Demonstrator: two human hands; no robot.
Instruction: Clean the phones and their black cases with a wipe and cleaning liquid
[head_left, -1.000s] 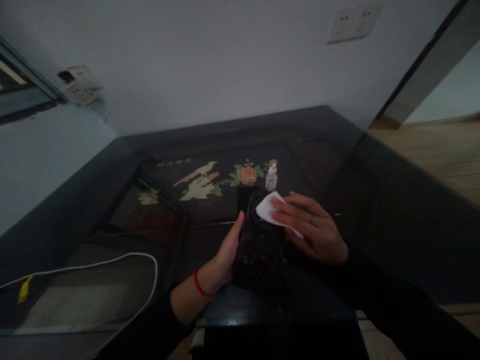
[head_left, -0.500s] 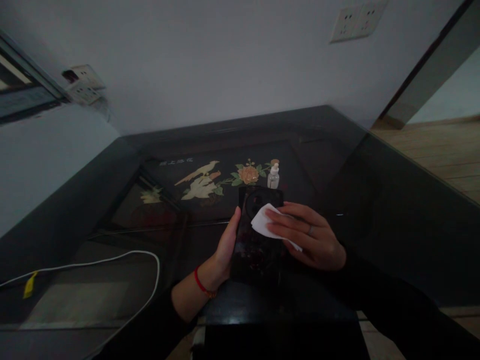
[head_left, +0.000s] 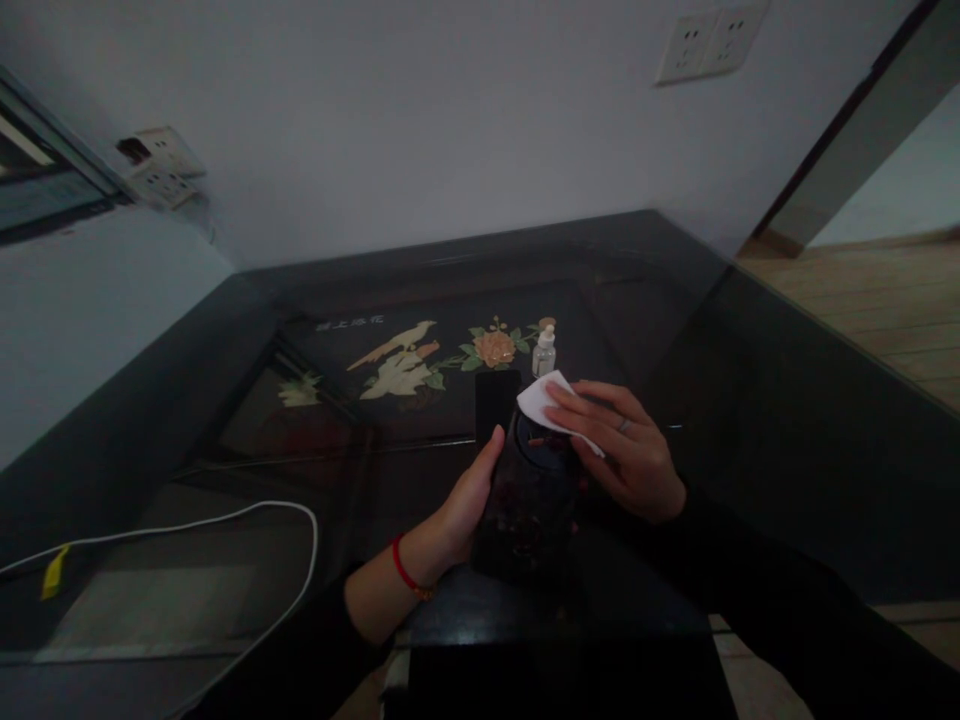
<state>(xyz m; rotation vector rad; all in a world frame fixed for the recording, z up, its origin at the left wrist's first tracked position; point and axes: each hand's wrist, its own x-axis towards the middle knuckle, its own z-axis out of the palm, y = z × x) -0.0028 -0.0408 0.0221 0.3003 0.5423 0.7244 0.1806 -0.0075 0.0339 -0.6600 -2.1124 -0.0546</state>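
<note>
A black phone (head_left: 517, 515) with a large round camera ring is tilted, its back facing up. My left hand (head_left: 466, 505) grips it along the left edge, thumb on the side, other fingers hidden underneath. Between the fingers of my right hand (head_left: 626, 445) is a white wipe (head_left: 541, 398), pressed to the phone's top edge beside the camera ring. Behind the phone, a flat dark rectangular object (head_left: 496, 395) lies on the table, partly covered by the phone and my thumb. A small clear bottle (head_left: 544, 352) with a white top stands just beyond the wipe.
The glossy black table (head_left: 660, 300) has an inlaid bird-and-flower picture (head_left: 405, 370). A white cable (head_left: 225, 518) with a yellow tag (head_left: 54, 572) curves across the left. Wall sockets (head_left: 711, 42) are at the upper right, with more sockets (head_left: 166, 165) at the left.
The phone has tilted and shifted slightly right and toward me, uncovering more of the dark rectangular object. My right hand has moved the wipe up from the camera area to the top edge.
</note>
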